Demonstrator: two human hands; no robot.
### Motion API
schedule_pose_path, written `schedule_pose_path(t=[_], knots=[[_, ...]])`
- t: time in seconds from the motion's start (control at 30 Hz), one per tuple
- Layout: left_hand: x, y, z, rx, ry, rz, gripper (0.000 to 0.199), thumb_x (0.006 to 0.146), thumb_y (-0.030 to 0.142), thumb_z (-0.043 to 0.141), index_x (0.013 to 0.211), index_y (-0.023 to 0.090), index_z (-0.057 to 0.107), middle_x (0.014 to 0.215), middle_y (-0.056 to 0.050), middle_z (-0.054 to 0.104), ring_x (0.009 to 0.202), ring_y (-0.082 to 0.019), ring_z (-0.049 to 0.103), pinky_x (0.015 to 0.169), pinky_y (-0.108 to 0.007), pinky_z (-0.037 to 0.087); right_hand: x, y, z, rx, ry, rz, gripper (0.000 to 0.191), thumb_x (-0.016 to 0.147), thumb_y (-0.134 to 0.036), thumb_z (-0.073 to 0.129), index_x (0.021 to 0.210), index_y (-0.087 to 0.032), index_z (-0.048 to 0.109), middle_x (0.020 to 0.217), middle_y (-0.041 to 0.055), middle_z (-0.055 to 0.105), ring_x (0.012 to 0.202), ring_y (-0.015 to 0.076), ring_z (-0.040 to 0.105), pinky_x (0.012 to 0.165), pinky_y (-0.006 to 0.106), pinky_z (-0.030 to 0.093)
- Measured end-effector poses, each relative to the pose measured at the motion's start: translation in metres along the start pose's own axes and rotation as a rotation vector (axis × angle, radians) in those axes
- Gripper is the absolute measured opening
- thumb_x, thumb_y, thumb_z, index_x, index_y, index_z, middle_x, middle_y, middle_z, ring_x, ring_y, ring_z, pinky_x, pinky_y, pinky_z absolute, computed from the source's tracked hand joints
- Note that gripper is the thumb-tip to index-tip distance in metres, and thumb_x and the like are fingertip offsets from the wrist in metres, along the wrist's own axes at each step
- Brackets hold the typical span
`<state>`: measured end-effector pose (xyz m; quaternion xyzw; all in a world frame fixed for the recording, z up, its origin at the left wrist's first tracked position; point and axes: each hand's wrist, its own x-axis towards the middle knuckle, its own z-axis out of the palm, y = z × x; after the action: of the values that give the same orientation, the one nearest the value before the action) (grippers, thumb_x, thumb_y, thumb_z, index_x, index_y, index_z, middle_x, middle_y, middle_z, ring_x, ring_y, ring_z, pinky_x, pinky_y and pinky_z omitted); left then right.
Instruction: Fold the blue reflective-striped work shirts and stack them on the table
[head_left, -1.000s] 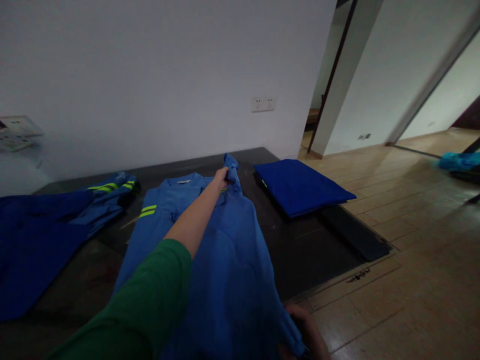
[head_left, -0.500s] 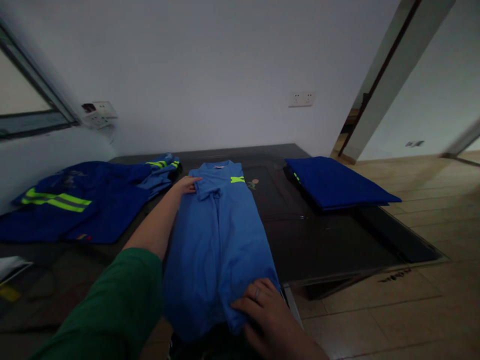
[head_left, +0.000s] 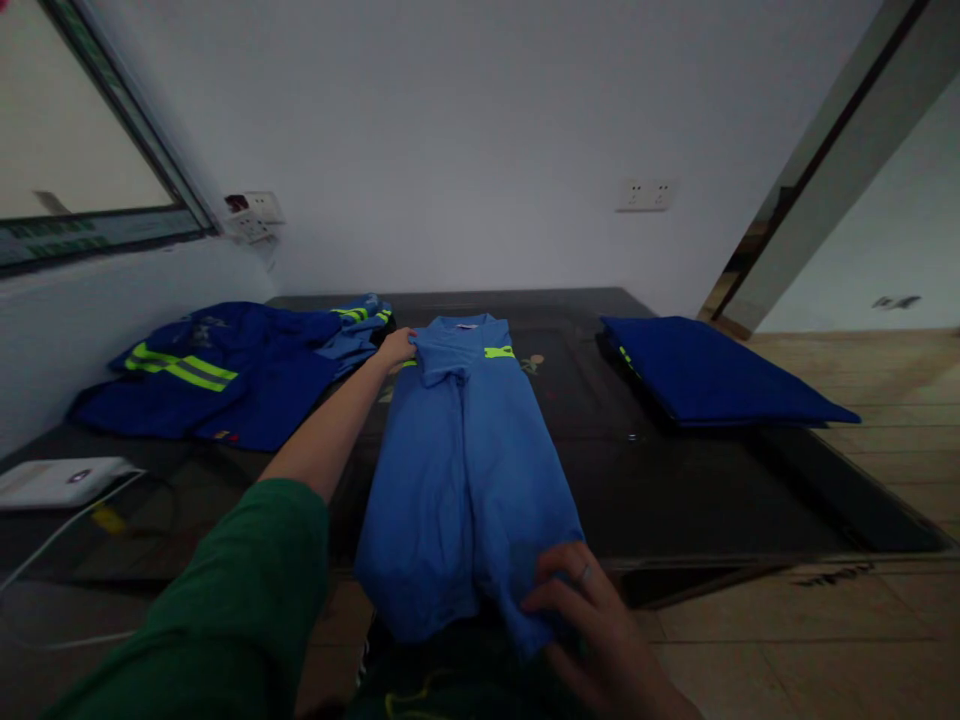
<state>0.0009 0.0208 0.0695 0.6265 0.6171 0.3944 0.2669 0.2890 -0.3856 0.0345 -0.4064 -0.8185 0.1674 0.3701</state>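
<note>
Left hand [head_left: 397, 346] pinches the light-blue shirt [head_left: 439, 480] by its far shoulder, so keep that hold light. Shirt's lying lengthwise over the dark table [head_left: 592, 400]; I'd smooth that middle ridge. Right hand [head_left: 600, 620] is at the near edge, can't tell if pinching; tug gently.

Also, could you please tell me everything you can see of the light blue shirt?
The light blue shirt looks like smooth woven cloth, lightly creased. It lies lengthwise on the dark table, sides folded inward to meet near the middle. Its collar, with a small pale label, points toward the wall; yellow-green bands show near the shoulders. The left hand touches its upper left, the right hand its bottom corner.
</note>
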Motion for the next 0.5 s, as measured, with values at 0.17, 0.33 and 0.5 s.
schedule_pose_path(t=[0.17, 0.33, 0.5], knots=[[-0.045, -0.004, 0.011, 0.206, -0.240, 0.356, 0.038, 0.069, 0.013, 0.063, 0.107, 0.018, 0.065, 0.121, -0.007, 0.063, 0.120, -0.024, 0.050, 0.108, -0.036, 0.033, -0.008, 0.004, 0.033, -0.030, -0.083, -0.012, 0.043, 0.058, -0.002, 0.046, 0.095, -0.022, 0.054, 0.101, 0.0051, 0.061, 0.093, 0.0202, 0.055, 0.083, 0.033, 0.044], [-0.081, -0.005, 0.038, 0.466, -0.382, 0.673, 0.051, 0.077, 0.014, 0.056, 0.127, 0.018, 0.053, 0.132, -0.009, 0.055, 0.125, -0.022, 0.048, 0.109, -0.037, 0.034, -0.023, 0.012, 0.051, 0.003, 0.224, -0.080, 0.027, 0.072, -0.013, 0.047, 0.097, -0.021, 0.049, 0.092, 0.0074, 0.059, 0.084, 0.0202, 0.056, 0.073, 0.032, 0.045], [-0.084, -0.011, 0.045, 0.554, -0.279, 0.618, 0.049, 0.079, 0.008, 0.048, 0.126, 0.021, 0.053, 0.128, -0.006, 0.057, 0.120, -0.021, 0.052, 0.104, -0.035, 0.040, -0.028, 0.028, 0.093, -0.244, -0.148, -0.100, 0.028, 0.079, -0.028, 0.062, 0.106, -0.023, 0.059, 0.109, 0.0097, 0.063, 0.098, 0.0236, 0.058, 0.083, 0.036, 0.049]])
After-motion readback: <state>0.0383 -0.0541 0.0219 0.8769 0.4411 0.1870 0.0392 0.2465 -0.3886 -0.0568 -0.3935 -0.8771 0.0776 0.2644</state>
